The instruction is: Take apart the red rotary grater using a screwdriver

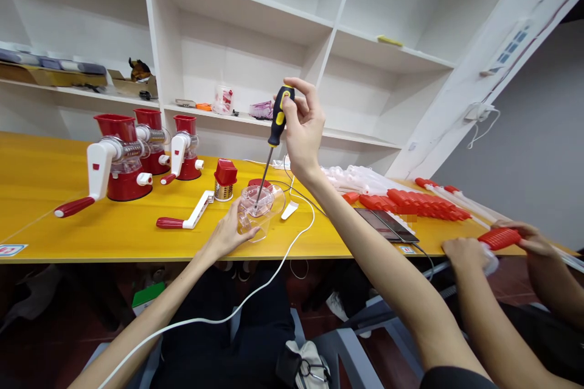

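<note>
My right hand [303, 127] is wrapped round the dark blue and yellow handle of a screwdriver [279, 117], held nearly upright. Its shaft points down into a clear plastic housing [267, 219] at the table's front. My left hand [232, 232] grips that housing from the left, thumb across its near side. Whether the tip meets a screw is too small to tell. Behind the housing lies a red round part [259, 183]. Left of it are a red hopper piece on a metal grater drum [225, 179] and a white crank with a red handle [194, 213].
Several assembled red and white rotary graters [121, 161] stand at the left. A white cable [292, 246] runs across the table edge. Rightward lie a tablet [385, 225] and red plastic parts [415, 202]. A co-worker's hands [469, 255] hold a red ribbed piece [499, 238]. White shelves [255, 18] rise behind.
</note>
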Motion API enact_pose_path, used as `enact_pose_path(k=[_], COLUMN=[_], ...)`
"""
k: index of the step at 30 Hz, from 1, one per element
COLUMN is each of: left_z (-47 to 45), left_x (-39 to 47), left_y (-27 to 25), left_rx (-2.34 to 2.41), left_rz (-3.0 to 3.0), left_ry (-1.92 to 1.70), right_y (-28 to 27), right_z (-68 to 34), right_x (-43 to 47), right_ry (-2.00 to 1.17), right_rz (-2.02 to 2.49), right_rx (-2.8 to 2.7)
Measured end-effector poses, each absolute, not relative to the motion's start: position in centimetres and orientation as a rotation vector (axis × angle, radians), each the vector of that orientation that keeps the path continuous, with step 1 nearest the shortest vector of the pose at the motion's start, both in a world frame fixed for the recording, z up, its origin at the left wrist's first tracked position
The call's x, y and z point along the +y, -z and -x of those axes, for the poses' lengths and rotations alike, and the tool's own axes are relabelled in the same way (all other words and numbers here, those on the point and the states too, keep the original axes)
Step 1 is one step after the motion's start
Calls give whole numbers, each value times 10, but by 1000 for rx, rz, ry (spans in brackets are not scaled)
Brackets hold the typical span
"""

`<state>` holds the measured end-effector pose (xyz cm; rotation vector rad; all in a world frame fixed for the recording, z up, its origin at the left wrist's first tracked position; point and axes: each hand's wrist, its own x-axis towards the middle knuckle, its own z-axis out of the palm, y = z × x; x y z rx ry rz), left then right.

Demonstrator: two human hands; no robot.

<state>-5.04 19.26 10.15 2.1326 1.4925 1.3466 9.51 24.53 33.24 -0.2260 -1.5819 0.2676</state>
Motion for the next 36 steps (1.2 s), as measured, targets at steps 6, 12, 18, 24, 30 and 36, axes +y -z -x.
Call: enact_pose_path(k=[6,12,18,24,30,36], left_z=[49,48,49,50,50,50], left_x=[191,191,193,196,198,200], left_y=[-105,-106,-104,-100,-98,-100], left_rx=[1532,1537,1535,1577,1602,1596], left_rz=[-2102,-2106,-2130,-2129,-2131,-2134], left_ry=[-1324,-1330,-1323,-1313,-1327,-1332], right_y=[-332,-334,-333,-334,-336,-339], right_z=[-91,-92,-95,-94,-94,-92], right_x=[240,242,243,235,241,233], right_ry=[-292,-312,-353,-379,-511,-444], right_rz=[237,218,158,203,179,274], right_rx=[-1613,-1555,-1589,-1657,-1665,-1588])
